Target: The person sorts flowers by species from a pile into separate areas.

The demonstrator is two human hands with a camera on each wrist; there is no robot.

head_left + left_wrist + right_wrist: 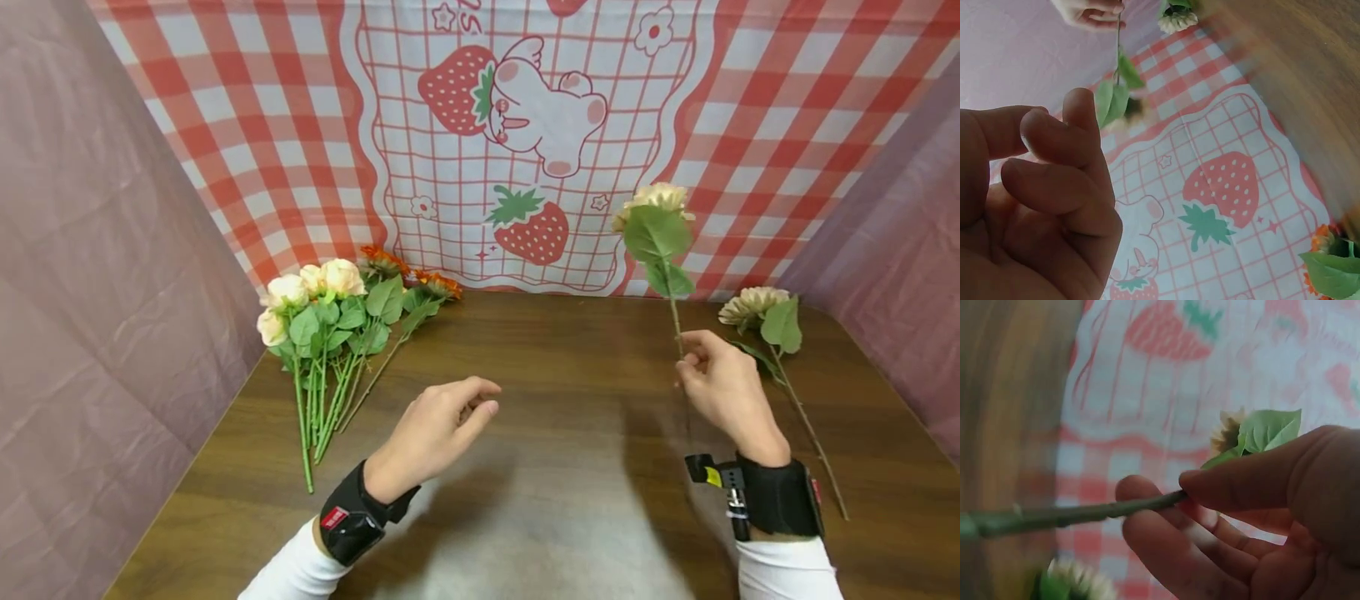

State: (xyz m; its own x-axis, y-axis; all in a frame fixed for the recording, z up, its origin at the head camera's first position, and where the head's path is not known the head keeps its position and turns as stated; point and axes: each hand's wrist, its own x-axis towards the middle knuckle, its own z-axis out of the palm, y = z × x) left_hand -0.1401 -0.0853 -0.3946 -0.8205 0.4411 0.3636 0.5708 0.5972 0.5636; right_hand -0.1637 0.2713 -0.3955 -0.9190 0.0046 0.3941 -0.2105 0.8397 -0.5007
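In the head view my right hand (723, 392) holds a cream-petalled flower (658, 198) upright above the right part of the table, its green leaves just below the bloom. The right wrist view shows thumb and fingers pinching its thin stem (1097, 514). My left hand (435, 429) hovers over the table left of the middle, fingers loosely bent and holding nothing; up close, the left wrist view shows that hand (1066, 206) with no object in it. A second cream flower (753, 306) lies on the table just right of my right hand.
At the left of the brown table (540, 358) lies a bunch of pale roses (341, 277) with long green stems. Orange flowers (440, 285) lie beside them, against the red-and-white checked cloth (277, 108) hanging at the back. Pinkish curtains (97, 250) flank both sides.
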